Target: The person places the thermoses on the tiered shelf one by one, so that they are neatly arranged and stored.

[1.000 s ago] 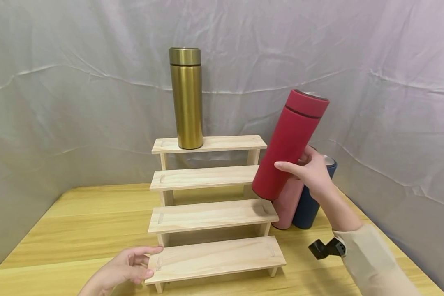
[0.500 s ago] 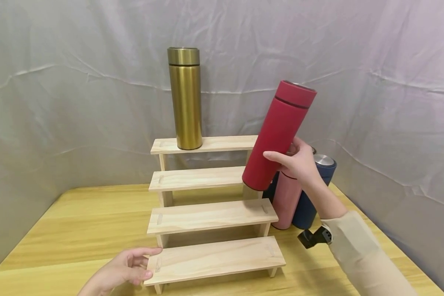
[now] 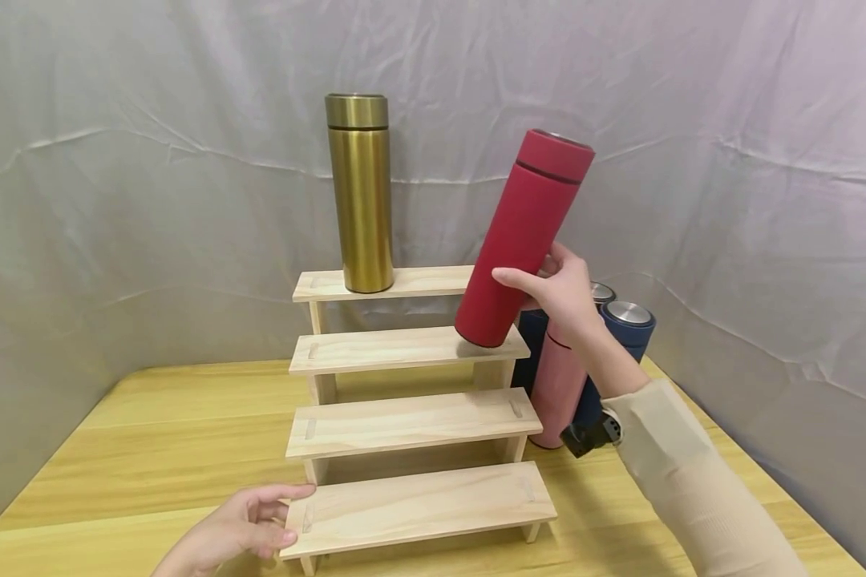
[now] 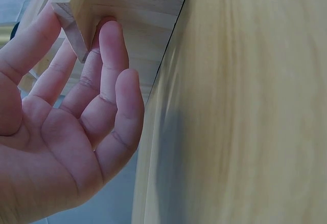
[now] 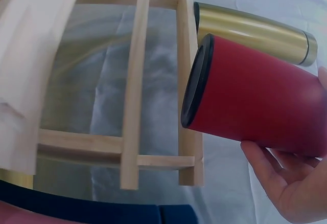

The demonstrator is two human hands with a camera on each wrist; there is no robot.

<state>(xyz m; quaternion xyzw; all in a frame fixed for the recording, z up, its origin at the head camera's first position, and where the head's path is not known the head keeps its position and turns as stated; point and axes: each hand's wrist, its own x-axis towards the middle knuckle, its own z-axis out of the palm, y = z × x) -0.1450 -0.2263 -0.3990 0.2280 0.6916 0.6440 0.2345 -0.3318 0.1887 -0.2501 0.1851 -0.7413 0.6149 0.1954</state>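
Gripping red flask [image 3: 523, 232] low, right of centre in head view: right hand [image 3: 564, 290], forearm slanting from lower right, flask tilted. Left hand [image 3: 236, 525] pinches rack [image 3: 426, 509] at lower left, likely steadying it. Left wrist: same hand curled about rack end, upper left. Right wrist: low grip presumably leaves base [image 5: 196, 83] free, centre right.

Worktop [image 3: 151, 425] passable along left edge. Gold bottle [image 3: 362, 208] blocks top shelf [image 3: 433, 280], left half. Pink bottle [image 3: 557, 393] flanks rack [image 3: 418, 422], right edge.

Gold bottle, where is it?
In the head view, the gold bottle stands toward the left end of the top shelf, left of the red bottle in the right hand.
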